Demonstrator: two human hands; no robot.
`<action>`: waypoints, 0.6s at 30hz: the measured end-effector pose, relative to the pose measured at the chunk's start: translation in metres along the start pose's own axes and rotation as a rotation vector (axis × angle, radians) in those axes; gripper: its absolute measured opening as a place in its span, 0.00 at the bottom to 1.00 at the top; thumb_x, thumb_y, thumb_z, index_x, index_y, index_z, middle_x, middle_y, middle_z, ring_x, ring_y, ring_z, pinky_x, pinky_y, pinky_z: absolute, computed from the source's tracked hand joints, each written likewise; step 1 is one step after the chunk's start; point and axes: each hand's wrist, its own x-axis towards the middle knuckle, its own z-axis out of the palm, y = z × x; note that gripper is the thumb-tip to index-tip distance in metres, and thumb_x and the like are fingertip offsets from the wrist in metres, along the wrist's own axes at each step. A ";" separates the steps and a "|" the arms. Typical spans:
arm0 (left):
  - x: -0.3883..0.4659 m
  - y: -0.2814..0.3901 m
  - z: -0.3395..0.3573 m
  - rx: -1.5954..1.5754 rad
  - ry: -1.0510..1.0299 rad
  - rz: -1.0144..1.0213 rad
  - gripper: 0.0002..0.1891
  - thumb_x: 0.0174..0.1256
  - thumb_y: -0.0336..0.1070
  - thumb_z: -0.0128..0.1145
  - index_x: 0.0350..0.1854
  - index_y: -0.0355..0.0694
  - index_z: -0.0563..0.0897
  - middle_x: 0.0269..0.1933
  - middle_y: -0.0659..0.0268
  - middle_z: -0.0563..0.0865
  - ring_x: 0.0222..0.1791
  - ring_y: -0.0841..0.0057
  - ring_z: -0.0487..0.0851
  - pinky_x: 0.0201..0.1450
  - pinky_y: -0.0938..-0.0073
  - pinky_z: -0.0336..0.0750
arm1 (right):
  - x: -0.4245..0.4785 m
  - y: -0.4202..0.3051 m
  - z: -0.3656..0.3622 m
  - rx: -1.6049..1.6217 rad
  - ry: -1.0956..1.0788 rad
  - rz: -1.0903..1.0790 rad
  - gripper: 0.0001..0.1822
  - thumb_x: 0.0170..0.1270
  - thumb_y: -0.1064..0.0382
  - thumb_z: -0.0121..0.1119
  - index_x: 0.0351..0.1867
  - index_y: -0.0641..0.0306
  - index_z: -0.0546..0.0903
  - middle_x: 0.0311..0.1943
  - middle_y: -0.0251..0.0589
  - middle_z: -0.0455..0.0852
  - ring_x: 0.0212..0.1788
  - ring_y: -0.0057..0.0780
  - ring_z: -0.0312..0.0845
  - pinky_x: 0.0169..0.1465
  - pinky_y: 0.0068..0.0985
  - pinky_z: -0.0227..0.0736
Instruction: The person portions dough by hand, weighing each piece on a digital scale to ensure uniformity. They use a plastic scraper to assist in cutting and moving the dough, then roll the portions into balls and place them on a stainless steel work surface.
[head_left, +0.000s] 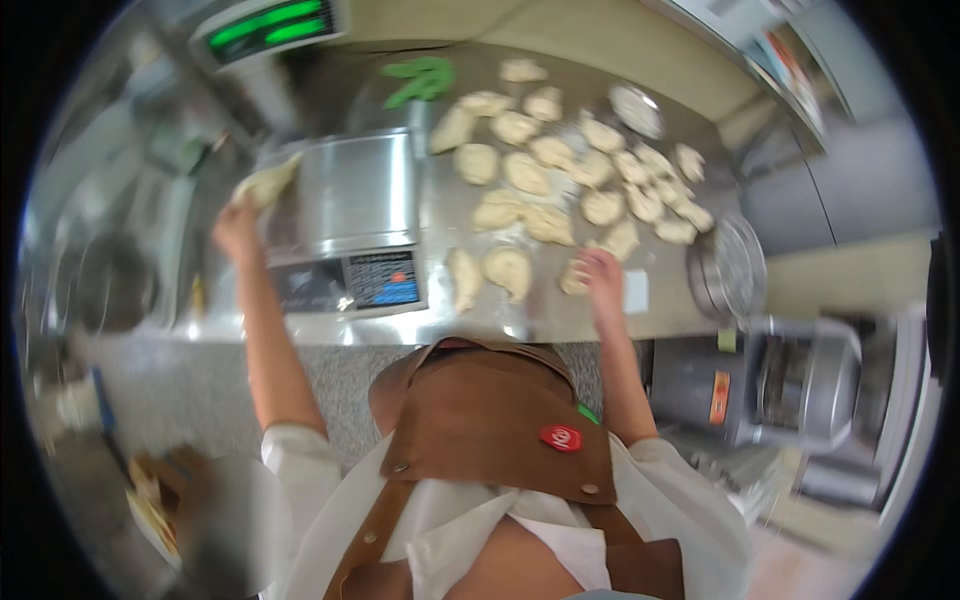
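Note:
My left hand grips one end of a long piece of dough, stretched out at the left of the digital scale's steel platform. On the right, my right hand is over a small dough piece near the table's front edge; blur hides whether its fingers hold the dough. Several pale dough pieces lie spread over the steel table between the scale and the right side. Two more, a narrow one and a curved one, lie close to the front edge.
A green object lies behind the scale, under a lit display. Round metal tins stand at the table's right end, and a small metal dish sits at the back. A white card is beside my right hand.

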 end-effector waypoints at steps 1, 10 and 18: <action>0.020 -0.022 -0.002 -0.105 0.049 0.052 0.24 0.61 0.54 0.66 0.36 0.31 0.88 0.32 0.56 0.89 0.31 0.71 0.83 0.40 0.65 0.76 | 0.000 -0.009 0.018 -0.022 -0.158 -0.023 0.10 0.70 0.67 0.52 0.49 0.61 0.80 0.43 0.34 0.84 0.43 0.24 0.82 0.46 0.25 0.77; -0.157 0.226 -0.014 -0.423 -0.180 0.490 0.13 0.65 0.26 0.63 0.50 0.31 0.82 0.53 0.60 0.82 0.53 0.72 0.80 0.56 0.71 0.77 | -0.045 -0.091 0.110 0.340 -0.514 -0.050 0.21 0.68 0.61 0.60 0.59 0.64 0.72 0.52 0.42 0.81 0.54 0.30 0.78 0.56 0.28 0.75; -0.343 0.248 0.032 -0.324 -0.916 0.728 0.29 0.47 0.22 0.70 0.57 0.39 0.80 0.67 0.49 0.68 0.66 0.49 0.69 0.62 0.58 0.72 | -0.029 -0.073 0.026 0.758 -0.145 0.522 0.18 0.63 0.63 0.63 0.54 0.61 0.77 0.46 0.39 0.84 0.48 0.28 0.80 0.52 0.28 0.76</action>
